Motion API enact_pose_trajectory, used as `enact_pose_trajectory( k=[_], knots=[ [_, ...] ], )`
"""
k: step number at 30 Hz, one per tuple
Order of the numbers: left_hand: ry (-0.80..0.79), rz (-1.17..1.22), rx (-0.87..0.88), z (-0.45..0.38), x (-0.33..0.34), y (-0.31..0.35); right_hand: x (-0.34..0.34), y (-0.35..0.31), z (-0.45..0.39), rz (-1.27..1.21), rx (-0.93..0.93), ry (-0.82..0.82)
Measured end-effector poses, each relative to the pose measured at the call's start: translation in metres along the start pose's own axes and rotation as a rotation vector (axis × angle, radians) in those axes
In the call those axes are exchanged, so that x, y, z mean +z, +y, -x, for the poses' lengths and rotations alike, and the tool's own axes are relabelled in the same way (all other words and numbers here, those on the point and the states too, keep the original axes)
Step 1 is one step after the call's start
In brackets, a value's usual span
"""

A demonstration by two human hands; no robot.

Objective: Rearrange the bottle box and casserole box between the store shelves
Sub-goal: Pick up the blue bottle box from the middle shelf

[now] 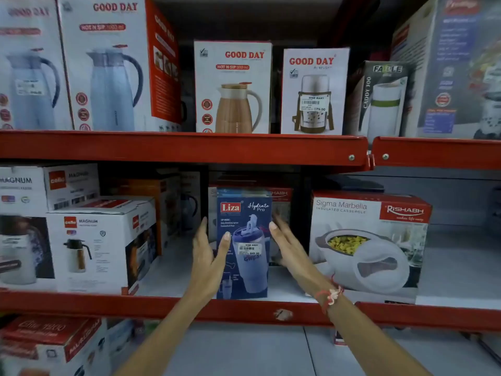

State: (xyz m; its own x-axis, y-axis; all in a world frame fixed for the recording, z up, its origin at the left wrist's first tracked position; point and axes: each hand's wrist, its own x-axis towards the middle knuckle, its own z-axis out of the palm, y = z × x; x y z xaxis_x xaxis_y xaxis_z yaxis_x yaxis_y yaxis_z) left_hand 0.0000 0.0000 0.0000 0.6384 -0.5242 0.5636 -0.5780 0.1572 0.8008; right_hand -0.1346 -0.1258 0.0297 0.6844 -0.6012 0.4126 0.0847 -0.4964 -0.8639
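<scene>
A tall blue bottle box (245,229) marked Liza Hydrate Pro stands upright on the middle shelf (244,308), at its front edge. My left hand (207,256) is at the box's left side, thumb across its front, fingers spread. My right hand (287,245) is flat beside its right side, fingers straight. Neither hand clearly grips the box. To the right, on the same shelf, stands the red and white Sigma Marbella casserole box (371,240), apart from both hands.
Cello Magnum flask boxes (100,245) crowd the shelf's left part. Another casserole box (282,196) sits behind the bottle box. The upper shelf (189,147) holds Good Day jug boxes (233,88). Bare shelf floor lies right of the casserole box.
</scene>
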Motion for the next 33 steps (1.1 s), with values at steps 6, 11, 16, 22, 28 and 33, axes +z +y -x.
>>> enact_pose_trajectory(
  k=[6, 11, 16, 22, 28, 33],
  knots=[
    [-0.252, 0.218, -0.227, 0.000, -0.009, -0.001, 0.017, 0.001, 0.000, -0.151, 0.144, -0.051],
    [-0.294, 0.272, -0.138, -0.001, -0.024, 0.010, 0.007, -0.013, 0.013, -0.139, 0.015, -0.044],
    [-0.342, 0.288, -0.065, 0.005, -0.032, 0.025, -0.005, -0.030, 0.036, -0.148, -0.058, -0.011],
    [-0.389, 0.329, -0.038, 0.048, -0.039, 0.042, -0.019, -0.037, 0.084, -0.167, -0.075, -0.007],
    [-0.441, 0.462, -0.118, 0.098, -0.047, 0.046, -0.045, -0.037, 0.148, -0.208, -0.046, -0.029],
    [-0.524, 0.449, -0.201, 0.133, -0.027, 0.030, -0.054, -0.018, 0.188, -0.195, 0.028, -0.042]
  ],
)
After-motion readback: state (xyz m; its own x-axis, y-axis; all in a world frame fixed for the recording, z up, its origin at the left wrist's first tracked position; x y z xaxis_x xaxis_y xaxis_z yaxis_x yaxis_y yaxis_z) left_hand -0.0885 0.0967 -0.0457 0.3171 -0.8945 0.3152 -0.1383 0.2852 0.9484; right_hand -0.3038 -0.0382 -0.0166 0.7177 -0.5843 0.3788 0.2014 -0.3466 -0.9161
